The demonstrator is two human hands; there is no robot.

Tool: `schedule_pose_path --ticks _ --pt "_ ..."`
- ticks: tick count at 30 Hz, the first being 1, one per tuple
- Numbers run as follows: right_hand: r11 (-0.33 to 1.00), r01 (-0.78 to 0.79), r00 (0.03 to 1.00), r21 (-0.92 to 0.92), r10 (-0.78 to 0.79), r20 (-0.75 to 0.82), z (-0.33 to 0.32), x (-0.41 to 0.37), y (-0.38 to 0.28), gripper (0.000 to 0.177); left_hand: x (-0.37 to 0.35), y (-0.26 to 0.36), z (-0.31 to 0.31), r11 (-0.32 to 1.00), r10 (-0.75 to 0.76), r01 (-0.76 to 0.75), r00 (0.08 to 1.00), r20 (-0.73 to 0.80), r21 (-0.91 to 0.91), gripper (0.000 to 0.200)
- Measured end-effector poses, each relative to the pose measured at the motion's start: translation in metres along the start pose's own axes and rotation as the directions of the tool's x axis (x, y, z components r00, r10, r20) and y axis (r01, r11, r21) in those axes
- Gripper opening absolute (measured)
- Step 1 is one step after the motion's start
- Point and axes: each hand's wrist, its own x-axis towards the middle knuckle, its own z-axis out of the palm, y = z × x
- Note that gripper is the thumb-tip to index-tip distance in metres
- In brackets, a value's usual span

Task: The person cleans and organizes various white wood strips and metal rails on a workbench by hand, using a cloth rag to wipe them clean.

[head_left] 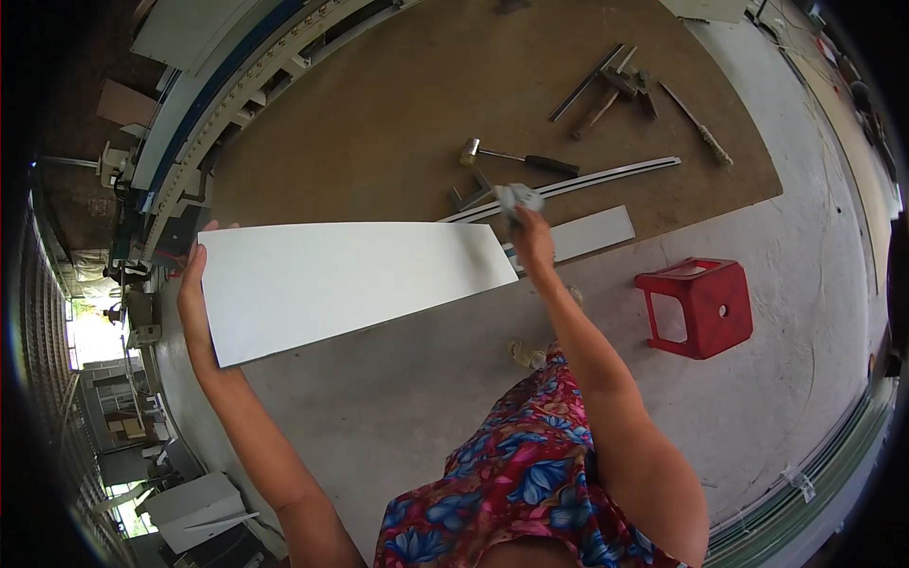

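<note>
A long white panel (350, 289) reaches from the left over the front edge of the brown table (379, 123). My left hand (196, 270) grips its far left end, with the thumb on the near side and fingertips showing behind the edge. Just past the panel's right end, my right hand (533, 237) is closed on a crumpled grey-white cloth (520, 197). Behind that hand lie a long metal rail (615, 176) and a smaller white panel (595, 234). A mallet (516, 156) with a black handle rests behind the cloth.
Farther back on the table are a hammer (595, 114), a dark metal strip (587, 83) and a thin brush-like tool (699, 126). A red stool (701, 308) stands on the grey floor at the right. A long machine (222, 118) runs along the table's left side.
</note>
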Motion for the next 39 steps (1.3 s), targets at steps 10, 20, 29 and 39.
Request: schedule_pose_path --ticks 10,20,29,39 --pt "0.975 -0.021 0.886 -0.220 0.120 0.449 0.060 -0.016 0.065 0.048 -0.013 0.001 0.011 1.000 0.009 -0.011 0.996 -0.090 -0.015 0.045" --pt "0.850 0.232 0.909 0.472 -0.362 0.205 0.051 -0.017 -0.143 0.055 -0.002 0.017 0.036 0.999 0.022 -0.023 0.998 -0.053 -0.031 0.046" --pt "0.508 0.450 0.688 0.734 -0.722 0.077 -0.039 -0.059 -0.374 0.053 0.045 -0.019 -0.046 0.982 0.088 -0.084 0.996 0.017 -0.170 0.063" --pt "0.944 0.113 0.946 0.310 -0.197 0.256 0.075 -0.017 -0.153 0.044 -0.006 0.004 0.011 0.995 0.061 -0.060 0.998 -0.018 0.081 0.061"
